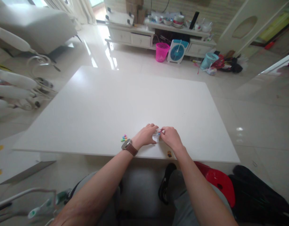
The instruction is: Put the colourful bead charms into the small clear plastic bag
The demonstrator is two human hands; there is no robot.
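Near the front edge of the white table [139, 97], my left hand [146, 135] curls its fingers and thumb round a small clear container [156, 137]. My right hand [169, 135] is at the container's right side, its fingertips pinched together on something small and pinkish that I cannot make out. Small coloured pieces show inside the container. To the left of my left wrist lies a little pile of colourful pieces [124, 137]. A small yellow and dark figure [169, 153] lies close to the front edge, below my right hand.
Beyond the table stand a low white cabinet [141, 40], a pink basket [162, 52], a blue fan [177, 51] and a light blue basket [209, 60]. A red stool [221, 182] is below the table at the right.
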